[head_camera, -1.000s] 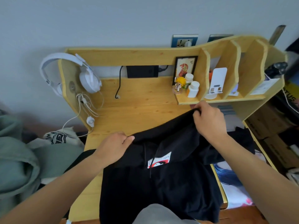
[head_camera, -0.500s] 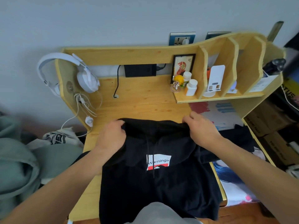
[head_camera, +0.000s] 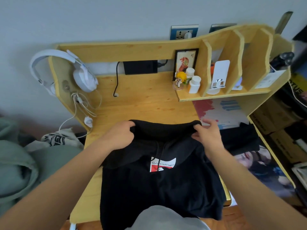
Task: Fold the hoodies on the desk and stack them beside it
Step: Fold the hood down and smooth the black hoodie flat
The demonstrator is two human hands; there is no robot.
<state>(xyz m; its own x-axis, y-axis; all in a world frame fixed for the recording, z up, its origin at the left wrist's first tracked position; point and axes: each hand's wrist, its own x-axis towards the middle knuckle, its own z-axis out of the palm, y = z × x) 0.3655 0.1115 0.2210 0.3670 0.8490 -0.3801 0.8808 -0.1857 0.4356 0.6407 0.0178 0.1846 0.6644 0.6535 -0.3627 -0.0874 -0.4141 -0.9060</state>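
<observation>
Both hands, left hand (head_camera: 118,137) and right hand (head_camera: 207,136), now grip the black hoodie (head_camera: 159,185) hood's corners, brought level just short of the shelf (head_camera: 221,95), squaring the fold.

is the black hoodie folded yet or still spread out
Partly folded: both hands, left hand and right hand, grip the black hoodie top edge; its body lies flat.
</observation>
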